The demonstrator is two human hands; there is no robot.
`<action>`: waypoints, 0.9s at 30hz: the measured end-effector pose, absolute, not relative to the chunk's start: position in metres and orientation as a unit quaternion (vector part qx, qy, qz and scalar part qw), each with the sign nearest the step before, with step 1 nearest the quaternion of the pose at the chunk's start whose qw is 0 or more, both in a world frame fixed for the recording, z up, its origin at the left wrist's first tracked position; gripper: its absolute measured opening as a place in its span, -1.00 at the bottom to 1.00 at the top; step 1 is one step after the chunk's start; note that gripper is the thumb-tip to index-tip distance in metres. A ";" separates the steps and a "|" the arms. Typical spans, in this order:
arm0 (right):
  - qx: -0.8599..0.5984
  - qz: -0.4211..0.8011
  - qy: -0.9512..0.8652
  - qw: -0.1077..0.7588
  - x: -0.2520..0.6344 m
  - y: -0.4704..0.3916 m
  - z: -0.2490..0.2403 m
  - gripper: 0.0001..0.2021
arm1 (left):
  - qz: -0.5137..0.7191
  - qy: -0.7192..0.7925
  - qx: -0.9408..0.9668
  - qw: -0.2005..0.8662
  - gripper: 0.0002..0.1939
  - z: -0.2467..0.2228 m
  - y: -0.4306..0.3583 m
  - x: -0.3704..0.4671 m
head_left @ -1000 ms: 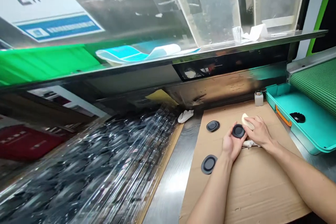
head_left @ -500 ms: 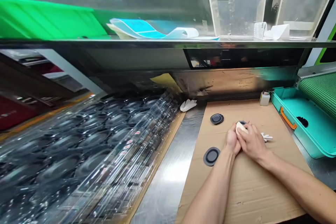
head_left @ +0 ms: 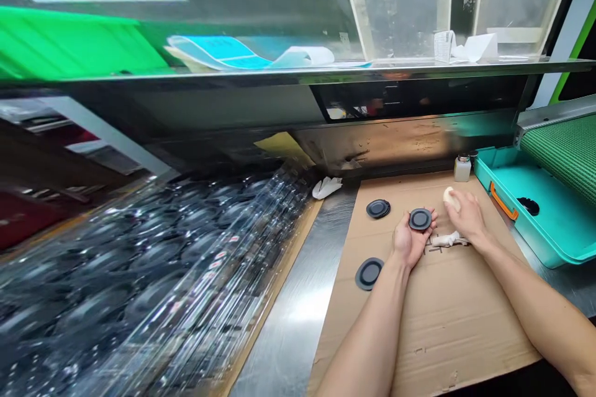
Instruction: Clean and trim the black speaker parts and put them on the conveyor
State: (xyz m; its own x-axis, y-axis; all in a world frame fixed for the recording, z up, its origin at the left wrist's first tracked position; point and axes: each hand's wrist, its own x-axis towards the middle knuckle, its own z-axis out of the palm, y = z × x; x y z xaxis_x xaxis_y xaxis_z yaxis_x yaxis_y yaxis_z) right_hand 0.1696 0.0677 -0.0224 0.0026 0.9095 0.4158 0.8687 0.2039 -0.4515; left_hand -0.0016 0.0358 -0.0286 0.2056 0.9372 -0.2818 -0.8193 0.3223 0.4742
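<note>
My left hand [head_left: 407,243], palm up, holds a round dark grey disc [head_left: 419,219] with a raised ring, its fingers curled under the disc's edge. To the right, my right hand [head_left: 467,217] grips a cream-coloured pad [head_left: 451,197], apart from the disc. Below and between the hands a crumpled white cloth [head_left: 446,239] lies on the cardboard sheet [head_left: 447,322]. Left of my left hand are a small stack of dark discs [head_left: 378,208] and, nearer, a wider grey disc [head_left: 370,274].
Clear plastic trays [head_left: 218,267] with dark round parts fill the left side. A small white bottle [head_left: 462,169] stands at the cardboard's far edge. On the right are a teal bin [head_left: 554,236] with a black part inside and a green conveyor belt [head_left: 563,149]. A metal shelf [head_left: 395,71] crosses above.
My right hand has moved up and right with the pad, away from my left hand. The disc in my left palm now shows fully. The view has shifted slightly.
</note>
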 end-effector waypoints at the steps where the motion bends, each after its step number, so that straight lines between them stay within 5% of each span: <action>1: -0.629 0.037 -0.694 0.348 0.176 0.070 -0.025 -0.55 | 0.569 0.261 0.108 0.773 -0.56 -0.028 0.036 -0.003; 5: -0.645 0.079 -0.693 0.314 0.192 0.072 -0.028 -0.38 | 0.567 0.248 0.108 0.778 -0.57 -0.028 0.037 -0.006; 9: -0.663 0.120 -0.702 0.232 0.194 0.068 -0.018 -0.45 | 0.577 0.255 0.125 0.766 -0.66 -0.027 0.038 -0.008; 16: -0.471 0.325 -0.742 0.351 0.161 0.046 -0.003 -0.56 | 0.596 0.269 0.132 0.745 -0.61 -0.028 0.039 -0.002; 21: -0.478 0.299 -0.730 0.387 0.137 0.037 -0.007 -0.69 | 0.579 0.282 0.178 0.744 -0.57 -0.032 0.035 0.005; 27: -0.511 0.267 -0.770 0.271 0.146 0.037 -0.004 -0.71 | 0.589 0.289 0.161 0.737 -0.58 -0.035 0.035 0.003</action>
